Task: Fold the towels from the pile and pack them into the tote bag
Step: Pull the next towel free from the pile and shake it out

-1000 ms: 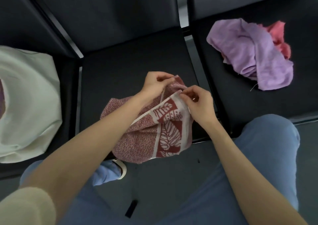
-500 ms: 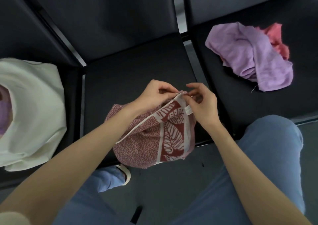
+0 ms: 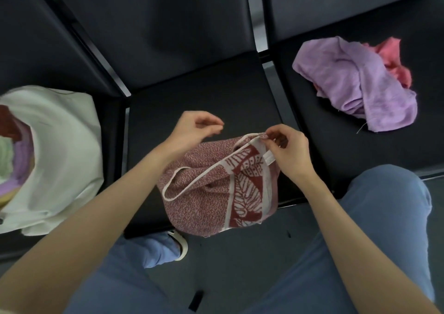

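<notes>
A red and white towel (image 3: 206, 193) with a leaf pattern lies crumpled on the front of the middle black seat (image 3: 204, 102) and hangs over its edge. My right hand (image 3: 288, 150) pinches the towel's white-hemmed corner at the top. My left hand (image 3: 194, 131) hovers just left of that corner with fingers loosely curled, holding nothing. The pile, a purple towel (image 3: 355, 83) over a pink one (image 3: 391, 59), sits on the right seat. The white tote bag (image 3: 62, 150) stands on the left seat with folded towels inside.
Black seat backs (image 3: 168, 25) rise behind the three seats. My knees in blue trousers (image 3: 384, 217) and a shoe (image 3: 180, 241) are below the seat edge, over dark floor. A small black object (image 3: 195, 300) lies on the floor.
My left hand has let go of the towel's edge and moved left, away from the corner. The hem now sags in a loop. My right hand keeps pinching the corner.
</notes>
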Demonstrator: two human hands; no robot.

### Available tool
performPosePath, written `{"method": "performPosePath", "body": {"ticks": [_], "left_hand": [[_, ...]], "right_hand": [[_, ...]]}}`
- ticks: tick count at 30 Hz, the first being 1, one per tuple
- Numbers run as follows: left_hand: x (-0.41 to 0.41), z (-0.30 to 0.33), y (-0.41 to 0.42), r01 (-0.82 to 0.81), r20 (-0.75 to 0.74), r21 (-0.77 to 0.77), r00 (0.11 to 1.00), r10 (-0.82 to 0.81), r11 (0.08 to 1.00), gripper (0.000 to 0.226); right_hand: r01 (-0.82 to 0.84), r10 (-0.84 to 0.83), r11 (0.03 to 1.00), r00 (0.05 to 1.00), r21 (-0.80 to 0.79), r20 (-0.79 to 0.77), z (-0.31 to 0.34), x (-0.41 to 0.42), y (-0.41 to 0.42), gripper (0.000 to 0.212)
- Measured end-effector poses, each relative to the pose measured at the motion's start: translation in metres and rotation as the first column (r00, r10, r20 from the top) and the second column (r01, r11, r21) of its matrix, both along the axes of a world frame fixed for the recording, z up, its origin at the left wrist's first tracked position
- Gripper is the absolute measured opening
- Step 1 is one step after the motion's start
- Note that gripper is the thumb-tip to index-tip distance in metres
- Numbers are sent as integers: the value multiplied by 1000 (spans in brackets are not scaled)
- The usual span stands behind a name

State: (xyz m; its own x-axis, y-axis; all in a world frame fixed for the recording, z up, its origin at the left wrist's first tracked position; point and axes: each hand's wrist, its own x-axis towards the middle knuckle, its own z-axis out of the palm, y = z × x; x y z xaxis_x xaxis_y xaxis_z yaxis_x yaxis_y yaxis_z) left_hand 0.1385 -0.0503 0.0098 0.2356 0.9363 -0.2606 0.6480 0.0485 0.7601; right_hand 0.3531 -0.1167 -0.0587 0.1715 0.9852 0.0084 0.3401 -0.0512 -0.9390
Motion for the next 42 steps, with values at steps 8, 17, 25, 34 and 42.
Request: {"method": "performPosePath", "body": {"ticks": [8, 17, 25, 34, 42], "left_hand": [[-102, -23, -48, -43, -424, -11, 905, 34, 999, 6], [-88, -40, -69, 107, -614, 113, 789, -15, 988, 15], [-109, 8, -80, -125, -441, 521, 807, 392, 844, 11], [-125, 103, -70, -717, 213, 472, 658, 723, 514, 10], [-147, 164, -86, -279, 40, 305, 959, 281, 910, 27]], "right_hand": [[-7, 7, 1000, 1000, 9, 2, -3, -1, 0, 11], [-14, 14, 1000, 999, 2, 34, -3, -1, -18, 10], [114, -128, 982, 988, 153, 84, 45, 23, -40, 16], [332, -344, 870, 938, 365, -33, 115, -1, -43, 13], [426, -412, 827, 903, 367, -120, 160, 2, -32, 7]]}}
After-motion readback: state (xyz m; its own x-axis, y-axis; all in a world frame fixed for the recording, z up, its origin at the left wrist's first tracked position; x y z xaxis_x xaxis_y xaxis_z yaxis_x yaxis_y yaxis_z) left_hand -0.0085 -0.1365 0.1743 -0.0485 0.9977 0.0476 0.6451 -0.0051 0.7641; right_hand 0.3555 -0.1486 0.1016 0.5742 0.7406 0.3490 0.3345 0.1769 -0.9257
